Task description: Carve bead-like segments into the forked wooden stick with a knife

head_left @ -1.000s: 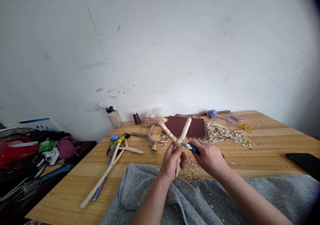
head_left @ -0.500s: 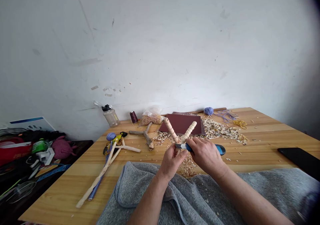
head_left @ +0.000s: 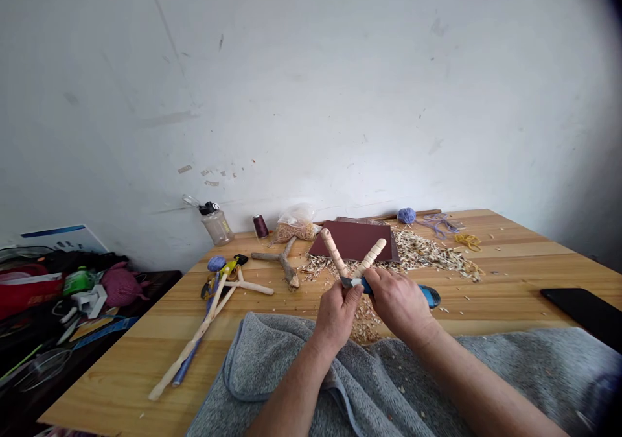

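My left hand (head_left: 336,315) is closed round the lower part of a peeled, Y-shaped forked stick (head_left: 333,250), whose two ringed prongs point up and away. Its thumb presses by the knife blade. In my right hand (head_left: 399,299) is a utility knife (head_left: 429,295) with a blue and black handle; the fingers wrap the grip. The short blade lies across the fork, just below where the prongs meet. The stick's lower end is hidden by my hands. Beneath them, wood shavings (head_left: 365,328) lie on the table and a grey towel (head_left: 276,359).
Behind the stick lies dark red sandpaper (head_left: 354,239) beside a heap of shavings (head_left: 432,252). A bark-covered forked branch (head_left: 286,268), peeled sticks (head_left: 194,346), a bottle (head_left: 216,224) and a thread spool (head_left: 260,226) stand or lie leftward. A black phone-like slab (head_left: 583,310) is at right.
The knife blade has tilted and shifted slightly at the fork, and my left thumb has moved up against it. The stick's prongs have moved slightly right.
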Demonstrator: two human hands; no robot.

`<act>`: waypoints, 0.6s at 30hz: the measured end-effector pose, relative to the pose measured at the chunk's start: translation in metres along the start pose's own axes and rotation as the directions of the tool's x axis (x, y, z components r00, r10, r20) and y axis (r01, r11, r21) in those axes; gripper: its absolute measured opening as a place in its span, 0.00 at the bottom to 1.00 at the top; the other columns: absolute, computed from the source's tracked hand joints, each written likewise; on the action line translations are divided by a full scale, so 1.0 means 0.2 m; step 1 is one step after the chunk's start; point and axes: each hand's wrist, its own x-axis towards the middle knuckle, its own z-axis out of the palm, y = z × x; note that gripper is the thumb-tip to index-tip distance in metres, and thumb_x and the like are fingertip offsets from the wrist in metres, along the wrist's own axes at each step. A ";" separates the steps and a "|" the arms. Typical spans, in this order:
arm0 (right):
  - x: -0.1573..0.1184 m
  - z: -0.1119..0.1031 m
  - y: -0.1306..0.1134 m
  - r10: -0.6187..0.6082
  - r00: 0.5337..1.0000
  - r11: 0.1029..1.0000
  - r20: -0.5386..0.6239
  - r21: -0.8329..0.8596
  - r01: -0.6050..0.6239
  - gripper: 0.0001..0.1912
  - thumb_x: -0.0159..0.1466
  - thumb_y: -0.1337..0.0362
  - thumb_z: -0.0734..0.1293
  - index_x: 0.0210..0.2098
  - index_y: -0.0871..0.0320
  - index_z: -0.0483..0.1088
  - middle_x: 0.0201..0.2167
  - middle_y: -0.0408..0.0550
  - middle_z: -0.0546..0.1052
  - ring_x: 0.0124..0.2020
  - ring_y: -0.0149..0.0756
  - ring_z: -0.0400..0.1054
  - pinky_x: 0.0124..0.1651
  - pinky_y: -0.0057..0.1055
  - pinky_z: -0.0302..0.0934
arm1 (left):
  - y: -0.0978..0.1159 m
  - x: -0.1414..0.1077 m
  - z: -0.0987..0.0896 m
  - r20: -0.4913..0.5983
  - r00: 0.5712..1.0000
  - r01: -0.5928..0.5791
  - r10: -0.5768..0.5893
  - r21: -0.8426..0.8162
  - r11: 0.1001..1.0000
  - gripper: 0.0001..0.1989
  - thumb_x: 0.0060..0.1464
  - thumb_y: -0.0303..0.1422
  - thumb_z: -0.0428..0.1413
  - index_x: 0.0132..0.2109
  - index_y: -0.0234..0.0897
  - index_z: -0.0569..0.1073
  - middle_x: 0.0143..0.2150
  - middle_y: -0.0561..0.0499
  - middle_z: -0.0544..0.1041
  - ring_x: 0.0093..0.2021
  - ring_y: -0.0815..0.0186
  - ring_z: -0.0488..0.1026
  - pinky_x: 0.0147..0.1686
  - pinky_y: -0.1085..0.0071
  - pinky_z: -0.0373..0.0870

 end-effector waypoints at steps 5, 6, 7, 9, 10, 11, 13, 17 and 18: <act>0.01 0.00 0.03 -0.084 0.996 0.996 0.002 0.024 0.084 0.06 0.61 0.68 0.59 0.37 0.54 0.65 0.30 0.42 0.73 0.30 0.33 0.67 0.29 0.29 0.45 | -0.01 0.00 0.00 0.030 0.999 -0.021 0.022 -0.042 0.999 0.20 0.53 0.50 0.48 0.35 0.35 0.67 0.21 0.57 0.64 0.22 0.71 0.61 0.24 0.74 0.54; 0.01 0.00 0.04 -0.097 0.995 0.995 -0.001 0.024 0.097 0.06 0.61 0.68 0.59 0.37 0.54 0.65 0.30 0.42 0.72 0.30 0.33 0.67 0.29 0.29 0.45 | -0.01 0.00 -0.01 0.038 0.999 -0.026 0.028 -0.051 0.998 0.20 0.53 0.50 0.49 0.35 0.35 0.67 0.22 0.57 0.65 0.23 0.70 0.62 0.24 0.74 0.55; 0.01 0.00 0.04 -0.100 0.995 0.995 -0.005 0.021 0.100 0.06 0.61 0.68 0.59 0.37 0.54 0.65 0.29 0.42 0.72 0.30 0.33 0.67 0.29 0.29 0.45 | -0.01 0.00 -0.01 0.042 0.998 -0.033 0.035 -0.053 0.998 0.20 0.53 0.49 0.49 0.36 0.35 0.68 0.23 0.56 0.66 0.24 0.70 0.63 0.25 0.74 0.56; 0.01 0.00 0.04 -0.089 0.996 0.996 -0.009 0.011 0.089 0.06 0.61 0.68 0.59 0.36 0.54 0.65 0.29 0.42 0.72 0.30 0.33 0.66 0.29 0.29 0.46 | -0.01 0.00 -0.02 0.043 0.998 -0.047 0.048 -0.039 0.998 0.19 0.54 0.49 0.48 0.37 0.35 0.68 0.24 0.55 0.68 0.26 0.69 0.64 0.27 0.73 0.57; 0.01 0.00 0.03 -0.082 0.997 0.997 -0.009 0.007 0.082 0.06 0.61 0.68 0.58 0.36 0.54 0.65 0.29 0.42 0.72 0.30 0.33 0.66 0.29 0.29 0.46 | 0.00 -0.01 -0.02 0.043 0.998 -0.053 0.054 -0.028 0.998 0.19 0.54 0.48 0.48 0.37 0.35 0.68 0.25 0.54 0.69 0.26 0.68 0.65 0.27 0.73 0.58; 0.00 0.00 0.03 -0.075 0.997 0.997 -0.006 0.004 0.075 0.06 0.62 0.68 0.58 0.36 0.54 0.65 0.29 0.43 0.72 0.30 0.33 0.66 0.30 0.29 0.46 | 0.01 -0.01 -0.02 0.040 0.998 -0.058 0.058 -0.014 0.998 0.19 0.55 0.48 0.48 0.37 0.35 0.68 0.26 0.53 0.69 0.27 0.68 0.65 0.28 0.73 0.58; 0.00 0.00 0.01 -0.061 0.998 0.998 0.004 -0.002 0.061 0.06 0.62 0.68 0.58 0.36 0.54 0.65 0.29 0.43 0.72 0.31 0.33 0.66 0.30 0.29 0.47 | 0.02 -0.01 -0.02 0.028 0.998 -0.058 0.057 0.020 0.998 0.19 0.55 0.47 0.47 0.37 0.35 0.68 0.27 0.52 0.71 0.27 0.67 0.66 0.28 0.72 0.59; 0.00 0.00 -0.01 -0.001 1.000 1.000 0.029 -0.022 0.002 0.07 0.63 0.67 0.57 0.39 0.54 0.65 0.31 0.45 0.72 0.31 0.34 0.67 0.30 0.29 0.48 | 0.04 -0.01 -0.02 0.000 1.000 -0.021 0.021 0.079 0.997 0.19 0.57 0.47 0.45 0.37 0.35 0.69 0.27 0.51 0.72 0.28 0.66 0.67 0.29 0.71 0.58; 0.00 0.00 -0.02 0.009 0.999 1.000 0.036 -0.022 -0.008 0.07 0.63 0.67 0.57 0.39 0.54 0.65 0.31 0.45 0.72 0.31 0.34 0.67 0.30 0.29 0.48 | 0.04 -0.01 -0.01 -0.007 1.000 -0.010 0.011 0.088 0.996 0.19 0.57 0.47 0.45 0.37 0.35 0.69 0.27 0.50 0.72 0.28 0.65 0.67 0.29 0.71 0.58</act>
